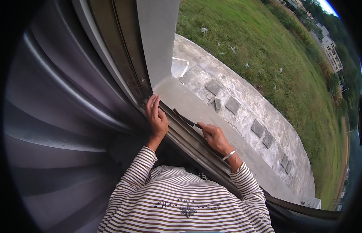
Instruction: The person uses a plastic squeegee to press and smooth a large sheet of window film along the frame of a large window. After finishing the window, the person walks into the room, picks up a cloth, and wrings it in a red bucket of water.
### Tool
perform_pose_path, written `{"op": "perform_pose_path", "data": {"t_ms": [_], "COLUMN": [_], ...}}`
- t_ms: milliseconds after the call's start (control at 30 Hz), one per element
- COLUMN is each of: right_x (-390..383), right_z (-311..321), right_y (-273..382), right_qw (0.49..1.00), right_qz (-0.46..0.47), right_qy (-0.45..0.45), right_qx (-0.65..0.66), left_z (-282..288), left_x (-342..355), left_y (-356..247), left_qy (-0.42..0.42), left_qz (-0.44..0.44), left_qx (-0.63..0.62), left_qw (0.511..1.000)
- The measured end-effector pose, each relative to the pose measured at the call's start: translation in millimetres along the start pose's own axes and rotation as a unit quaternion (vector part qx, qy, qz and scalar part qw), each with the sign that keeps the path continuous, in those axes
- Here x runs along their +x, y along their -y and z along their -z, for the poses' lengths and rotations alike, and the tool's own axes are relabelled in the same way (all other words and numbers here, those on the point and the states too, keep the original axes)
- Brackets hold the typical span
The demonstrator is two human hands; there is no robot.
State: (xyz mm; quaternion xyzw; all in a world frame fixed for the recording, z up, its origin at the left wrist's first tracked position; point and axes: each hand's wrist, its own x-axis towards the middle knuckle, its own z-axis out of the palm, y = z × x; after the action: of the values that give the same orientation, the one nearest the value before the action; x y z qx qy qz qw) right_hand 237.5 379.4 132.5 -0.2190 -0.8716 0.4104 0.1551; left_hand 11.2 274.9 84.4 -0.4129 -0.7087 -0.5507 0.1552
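My right hand (pixel 215 138), with a silver bangle at its wrist, is closed round the handle of a slim black knife (pixel 184 118). Its long narrow blade points away to the upper left, along the outer side of the window track (pixel 192 138). My left hand (pixel 156 118) rests at the corner of the metal frame, fingers stretched out and touching it, with nothing visible in them. The grooved, brownish track runs diagonally between my body and the grey outer sill (pixel 200 110). The fingertips of my left hand partly cover the corner.
A grey curtain (pixel 52 105) hangs in folds at my left. The upright window frame (pixel 118 42) meets a grey wall (pixel 155 39). Outside lie a concrete ledge (pixel 243 110) with several flat slabs, a grassy slope (pixel 258 50) and distant buildings (pixel 331 50).
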Motion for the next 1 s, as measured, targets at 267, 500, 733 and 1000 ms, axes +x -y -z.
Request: {"op": "perform_pose_path", "data": {"t_ms": [267, 500, 733, 1000], "right_x": [-10.5, 12.9, 55.1, 117.8], "right_z": [30.1, 24.6, -1.9, -24.0], "right_y": [-43.6, -52.2, -9.6, -41.6], "right_qw": [0.968, 0.961, 0.994, 0.96], "right_qz": [-0.061, -0.082, 0.075, -0.021], "right_qy": [-0.19, -0.168, -0.053, -0.2], "right_qx": [-0.153, -0.202, -0.055, -0.193], "left_z": [-0.7, 0.8, -0.4, -1.7], "left_x": [-1.4, -1.5, -2.6, -0.4], "left_y": [1.4, 0.7, 2.8, 1.4], "left_qy": [0.0, 0.012, 0.005, 0.0], "left_qz": [-0.001, 0.003, 0.013, 0.008], "left_qx": [-0.002, 0.006, -0.011, -0.013], "left_qw": [1.0, 1.0, 1.0, 1.0]}}
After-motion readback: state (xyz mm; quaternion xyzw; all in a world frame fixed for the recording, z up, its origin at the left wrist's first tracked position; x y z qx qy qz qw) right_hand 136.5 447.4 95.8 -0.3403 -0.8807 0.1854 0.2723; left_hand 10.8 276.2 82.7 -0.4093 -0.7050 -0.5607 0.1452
